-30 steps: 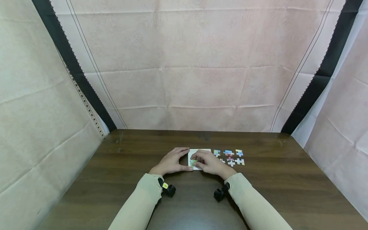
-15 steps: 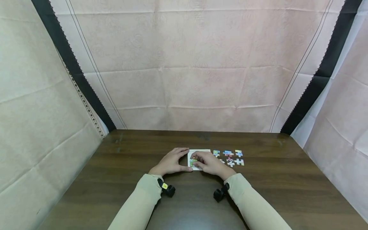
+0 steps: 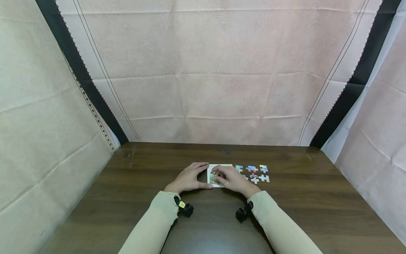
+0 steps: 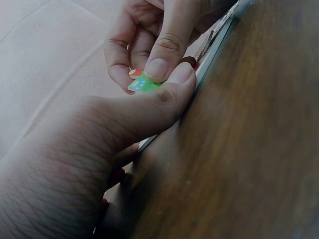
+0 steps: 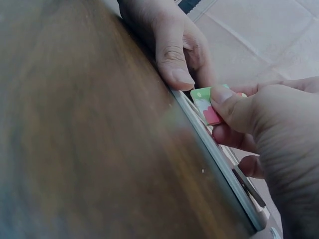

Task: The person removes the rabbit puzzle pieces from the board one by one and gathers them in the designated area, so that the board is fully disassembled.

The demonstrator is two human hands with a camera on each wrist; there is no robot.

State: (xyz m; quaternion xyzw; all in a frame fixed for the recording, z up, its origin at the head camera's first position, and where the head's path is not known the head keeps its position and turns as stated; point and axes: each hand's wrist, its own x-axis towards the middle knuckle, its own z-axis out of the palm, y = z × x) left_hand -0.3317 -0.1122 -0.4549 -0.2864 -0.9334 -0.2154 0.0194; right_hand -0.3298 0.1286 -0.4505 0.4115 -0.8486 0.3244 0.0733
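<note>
A small white-bordered puzzle board [image 3: 210,170] lies on the table between both hands. My left hand [image 3: 188,179] rests at its left side, fingers stretched to the far corner and thumb lying along the near edge. Between thumb and fingers, my right hand [image 3: 233,180] pinches a jigsaw piece [image 5: 203,105] printed green with a pink patch. In the left wrist view, the piece [image 4: 143,84] is tilted just above the board, near the left thumb tip. The right hand covers much of the board in the head view.
Several loose jigsaw pieces [image 3: 264,178] lie in loose rows right of the board on the brown wooden table [image 3: 203,225]. Pale cloth [image 3: 222,70] hangs behind and at both sides. Each wrist carries a black camera [image 3: 242,215].
Little differs. The right fingers and the pinched jigsaw piece shift very slightly over the board's left part. The left hand stays in place.
</note>
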